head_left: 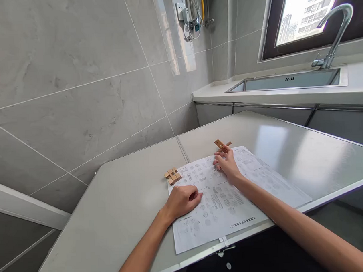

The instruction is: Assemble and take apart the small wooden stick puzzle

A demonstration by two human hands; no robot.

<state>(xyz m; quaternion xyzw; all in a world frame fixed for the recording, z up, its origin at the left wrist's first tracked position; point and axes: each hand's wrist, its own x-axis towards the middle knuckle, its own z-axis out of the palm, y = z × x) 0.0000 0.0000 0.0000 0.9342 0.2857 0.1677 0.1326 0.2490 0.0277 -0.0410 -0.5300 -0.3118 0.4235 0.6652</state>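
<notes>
1. Right hand, right of the frame's centre: it lies over the upper part of a printed sheet, fingers bent and a little spread. Whether they grasp or merely touch is not discernible.
2. Wooden pieces: brown and crossed at an angle, situated at the tips of the right fingers, just beyond the sheet's upper edge; the lower end of one meets the index fingertip or lies directly behind it.
3. Left hand, lower centre: fingers curled inward in a loose fist, thumb alongside, resting on the left part of the sheet.
4. Block cluster: light wooden blocks fitted closely together at the sheet's upper left edge, above the left fingers and apart from them.
5. Surface: pale, supporting sheet and wood, with a seam running towards the grey tiled wall.
6. Sink and curved tap: upper right, below a window.
</notes>
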